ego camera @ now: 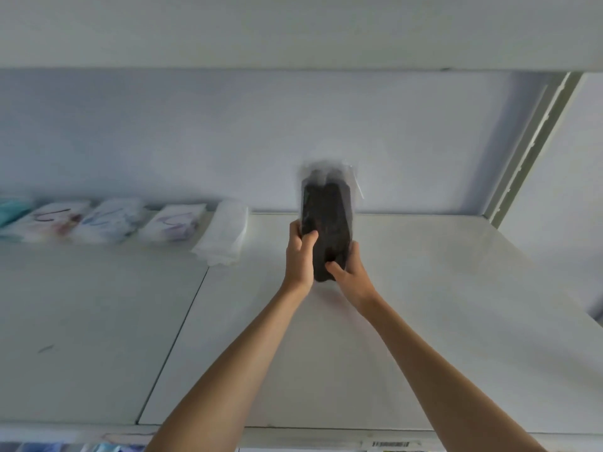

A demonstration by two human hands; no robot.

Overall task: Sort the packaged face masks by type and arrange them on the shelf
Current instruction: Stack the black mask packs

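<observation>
Head view: both hands hold one pack of black face masks (327, 223) upright over the white shelf (408, 321), near its back wall; the left hand (299, 256) grips the pack's left edge, thumb curled onto the front; the right hand (348, 272) grips the lower right corner, thumb pressed on the dark front; the clear wrapper rises past the masks at the top and is blurred, and no print can be read on it. Along the back of the shelf to the left lies a row of other packs: a plain white pack (223, 236) nearest the hands, then a white pack with purple markings (174, 221), a pack with blue markings (112, 220), a pack with dark and reddish markings (49, 220), and a teal pack (11, 210) at the frame's edge; their lettering is too blurred to read. On the shelf's front lip at lower right sits a barcode label (390, 444), its digits illegible.
</observation>
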